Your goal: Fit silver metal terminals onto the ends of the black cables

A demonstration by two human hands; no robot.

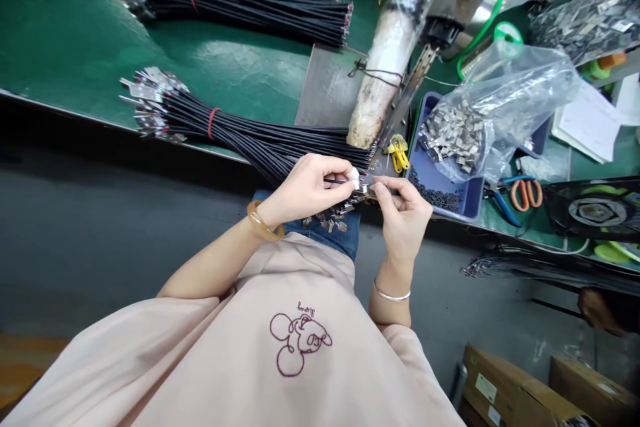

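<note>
My left hand (320,183), with a white covering on one fingertip, is closed in a pinch around a black cable (336,181) near its end. Close beside it, my right hand (406,217) pinches at a small metal piece (367,191) by the cable's end; the fingers partly hide it. Several metal connector pieces (330,220) show below my left hand, above my lap. Just behind the hands lies a bundle of black cables (245,130) with metal ends, tied with a red band (213,123).
Another cable bundle (260,10) lies farther back on the green table (60,33). A wrapped post (375,80) leans over the metal plate (327,83). To the right are a yellow cutter (399,153), a blue tray (470,203) with a bag of metal parts (457,133), and orange-handled pliers (525,193).
</note>
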